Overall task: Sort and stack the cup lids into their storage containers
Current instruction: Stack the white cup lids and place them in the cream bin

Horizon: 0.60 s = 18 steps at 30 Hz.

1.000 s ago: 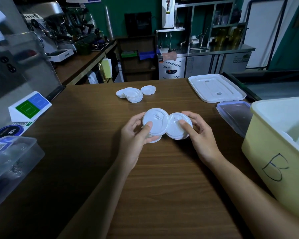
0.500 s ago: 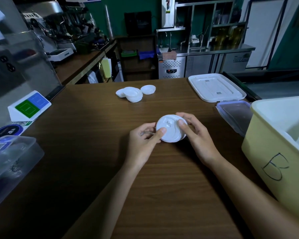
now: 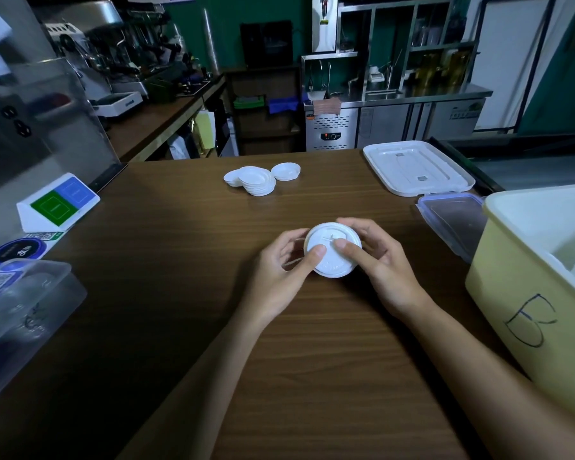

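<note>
Merged since a second ago, the two piles form one white lid stack (image 3: pixel 333 266) at frame centre on the counter (image 3: pixel 180 293); left hand (image 3: pixel 279 272) and right hand (image 3: pixel 384 268) curl round its rim, thumbs pressing on top. Loose lids (image 3: pixel 258 179) lie upper centre.

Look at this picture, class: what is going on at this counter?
A person holds a small stack of white cup lids over the wooden counter, left hand and right hand gripping its sides, both thumbs on top. More loose lids lie farther back. An open yellow bin marked B stands to the right, a clear container to the left; the held stack is in neither yet.
</note>
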{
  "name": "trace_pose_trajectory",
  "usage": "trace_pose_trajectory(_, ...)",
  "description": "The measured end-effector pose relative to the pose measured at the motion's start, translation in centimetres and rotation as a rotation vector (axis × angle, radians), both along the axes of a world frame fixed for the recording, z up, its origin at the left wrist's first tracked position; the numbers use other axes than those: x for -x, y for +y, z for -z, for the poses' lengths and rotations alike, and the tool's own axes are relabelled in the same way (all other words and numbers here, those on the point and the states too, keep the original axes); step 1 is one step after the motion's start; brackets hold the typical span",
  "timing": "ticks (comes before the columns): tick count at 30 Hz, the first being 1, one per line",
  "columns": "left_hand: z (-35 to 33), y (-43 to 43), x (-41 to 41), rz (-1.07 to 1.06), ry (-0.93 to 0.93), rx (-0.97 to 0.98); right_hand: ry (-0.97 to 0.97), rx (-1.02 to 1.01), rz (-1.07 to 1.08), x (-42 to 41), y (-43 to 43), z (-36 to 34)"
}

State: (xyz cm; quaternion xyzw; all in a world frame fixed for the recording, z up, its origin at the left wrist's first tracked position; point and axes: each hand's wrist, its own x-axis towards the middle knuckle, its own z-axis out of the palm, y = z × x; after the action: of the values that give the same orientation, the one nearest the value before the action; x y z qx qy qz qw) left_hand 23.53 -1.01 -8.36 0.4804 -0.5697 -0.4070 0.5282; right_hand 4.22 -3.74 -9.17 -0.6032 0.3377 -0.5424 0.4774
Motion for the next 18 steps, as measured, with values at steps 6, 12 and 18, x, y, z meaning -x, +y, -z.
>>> trace_pose_trajectory(6, 0.0, 0.0, -0.5, 0.063, 0.010, 0.000, -0.065, -0.028, -0.065, 0.0, 0.3, -0.3)
trace_pose_trajectory(12, -0.1, -0.1, -1.1, -0.011, -0.119, 0.048, -0.036, -0.014, -0.029, 0.0, 0.1, -0.1)
trace_pose_trajectory(18, 1.1, -0.7, -3.2, -0.137, -0.707, 0.213, 0.016, -0.003, 0.120, 0.2, -0.4, 0.2)
